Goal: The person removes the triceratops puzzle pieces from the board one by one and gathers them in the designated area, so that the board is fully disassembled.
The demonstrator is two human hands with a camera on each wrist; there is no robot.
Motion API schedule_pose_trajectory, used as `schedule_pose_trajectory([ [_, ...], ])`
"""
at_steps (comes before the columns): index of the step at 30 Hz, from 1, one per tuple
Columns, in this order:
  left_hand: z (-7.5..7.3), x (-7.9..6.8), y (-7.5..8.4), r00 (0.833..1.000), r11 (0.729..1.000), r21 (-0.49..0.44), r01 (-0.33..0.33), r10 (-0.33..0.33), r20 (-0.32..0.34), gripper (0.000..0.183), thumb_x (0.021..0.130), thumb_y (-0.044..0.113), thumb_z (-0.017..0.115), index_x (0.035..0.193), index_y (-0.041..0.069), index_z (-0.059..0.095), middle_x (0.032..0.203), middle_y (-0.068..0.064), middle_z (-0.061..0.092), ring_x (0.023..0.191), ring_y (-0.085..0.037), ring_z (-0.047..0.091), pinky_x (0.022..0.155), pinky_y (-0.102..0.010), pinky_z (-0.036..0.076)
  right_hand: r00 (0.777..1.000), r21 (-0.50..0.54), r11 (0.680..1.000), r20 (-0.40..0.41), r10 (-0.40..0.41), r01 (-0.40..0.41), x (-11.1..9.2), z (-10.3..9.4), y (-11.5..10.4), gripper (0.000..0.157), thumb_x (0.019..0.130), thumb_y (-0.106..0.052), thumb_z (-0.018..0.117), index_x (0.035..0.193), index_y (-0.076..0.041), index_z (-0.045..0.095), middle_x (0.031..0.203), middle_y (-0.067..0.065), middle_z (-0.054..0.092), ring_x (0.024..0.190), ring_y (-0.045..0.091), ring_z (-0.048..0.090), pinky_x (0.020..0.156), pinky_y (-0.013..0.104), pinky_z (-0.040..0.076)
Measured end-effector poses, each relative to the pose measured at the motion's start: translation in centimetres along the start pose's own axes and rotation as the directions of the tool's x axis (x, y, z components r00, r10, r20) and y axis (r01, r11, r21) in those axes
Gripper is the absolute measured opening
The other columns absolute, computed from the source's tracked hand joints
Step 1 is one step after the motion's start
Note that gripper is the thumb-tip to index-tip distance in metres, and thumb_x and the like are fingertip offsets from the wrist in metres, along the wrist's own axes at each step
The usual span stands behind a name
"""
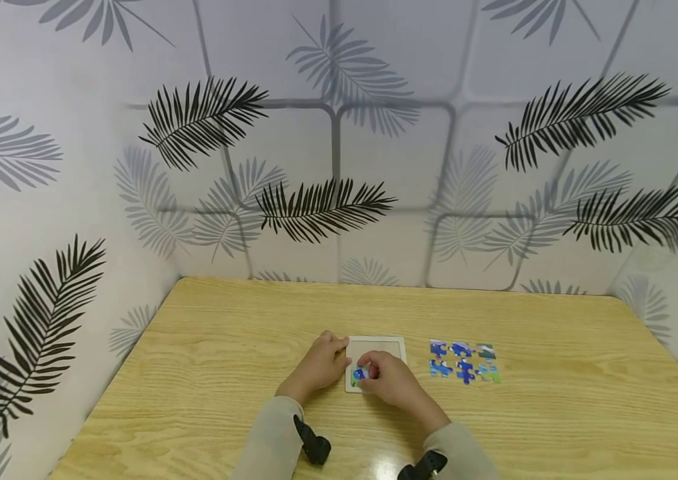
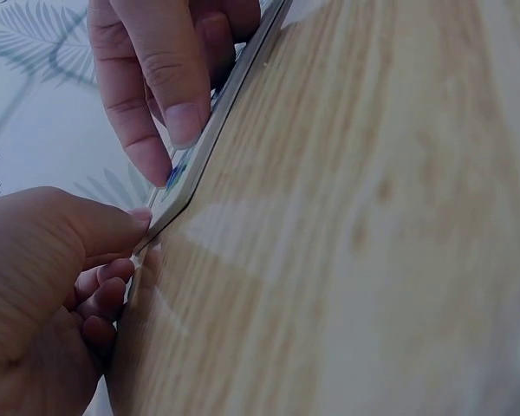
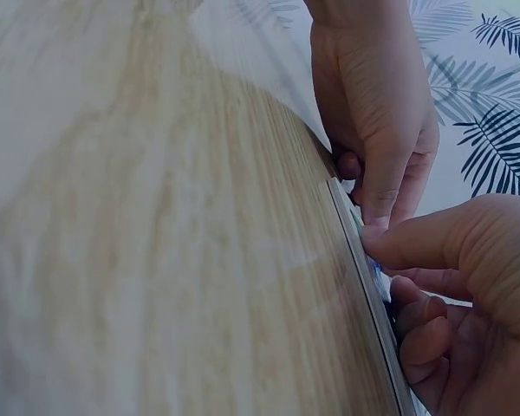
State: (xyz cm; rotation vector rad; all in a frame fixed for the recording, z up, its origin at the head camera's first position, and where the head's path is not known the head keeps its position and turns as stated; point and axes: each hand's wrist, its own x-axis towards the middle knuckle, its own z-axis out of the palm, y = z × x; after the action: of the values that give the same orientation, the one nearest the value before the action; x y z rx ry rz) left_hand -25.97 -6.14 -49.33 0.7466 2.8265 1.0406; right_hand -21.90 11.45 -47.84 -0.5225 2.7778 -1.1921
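Note:
A small jigsaw tray (image 1: 376, 339) with a pale rim lies on the wooden table. Blue and green jigsaw pieces (image 1: 358, 375) show in its near left corner. My left hand (image 1: 322, 360) holds the tray's left side; in the left wrist view its thumb (image 2: 113, 227) presses the rim at a corner, with the other fingers curled beside it. Over the tray, my right hand (image 1: 395, 381) pinches a jigsaw piece at that corner between thumb and fingers, covering most of it. In the right wrist view the right thumb (image 3: 416, 243) reaches close to the left hand's fingers.
To the right of the tray, several loose jigsaw pieces (image 1: 465, 367), blue, purple and green, lie in two rows on the table (image 1: 243, 320). Behind the table stands a wall (image 1: 393, 247) with a leaf pattern. Each sleeve carries a black wrist strap (image 1: 315, 445).

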Motion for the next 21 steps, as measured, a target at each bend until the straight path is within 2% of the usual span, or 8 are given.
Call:
schedule_pose_trajectory([
  [7, -0.04, 0.04, 0.03, 1.000, 1.000, 0.000, 0.014, -0.014, 0.001, 0.045, 0.092, 0.012, 0.062, 0.132, -0.006, 0.051, 0.097, -0.007, 0.048, 0.085, -0.016, 0.042, 0.078, -0.032, 0.040, 1.000, 0.008, 1.000, -0.003, 0.014, -0.014, 0.05, 0.15, 0.20, 0.026, 0.081, -0.004, 0.071, 0.102, -0.009, 0.056, 0.068, -0.002, 0.045, 0.058, 0.011, 0.041, 0.053, 0.024, 0.032],
  [13, -0.20, 0.20, 0.09, 1.000, 1.000, 0.000, 0.021, -0.021, 0.010, 0.045, 0.092, 0.012, 0.061, 0.132, -0.006, 0.051, 0.095, -0.007, 0.046, 0.083, -0.016, 0.041, 0.075, -0.030, 0.038, 1.000, 0.016, 1.000, -0.023, 0.020, -0.020, -0.04, 0.19, 0.18, 0.028, 0.081, -0.005, 0.072, 0.102, -0.011, 0.054, 0.068, -0.002, 0.045, 0.058, 0.011, 0.041, 0.053, 0.025, 0.032],
  [21, -0.17, -0.02, 0.26, 1.000, 1.000, 0.005, 0.015, -0.015, 0.008, 0.045, 0.092, 0.012, 0.062, 0.131, -0.006, 0.052, 0.096, -0.007, 0.047, 0.083, -0.016, 0.042, 0.077, -0.031, 0.040, 0.997, 0.040, 0.998, -0.067, 0.047, -0.045, -0.38, 0.50, 0.08, 0.026, 0.081, -0.002, 0.070, 0.101, -0.013, 0.055, 0.081, 0.002, 0.051, 0.067, 0.015, 0.045, 0.059, 0.030, 0.037],
])
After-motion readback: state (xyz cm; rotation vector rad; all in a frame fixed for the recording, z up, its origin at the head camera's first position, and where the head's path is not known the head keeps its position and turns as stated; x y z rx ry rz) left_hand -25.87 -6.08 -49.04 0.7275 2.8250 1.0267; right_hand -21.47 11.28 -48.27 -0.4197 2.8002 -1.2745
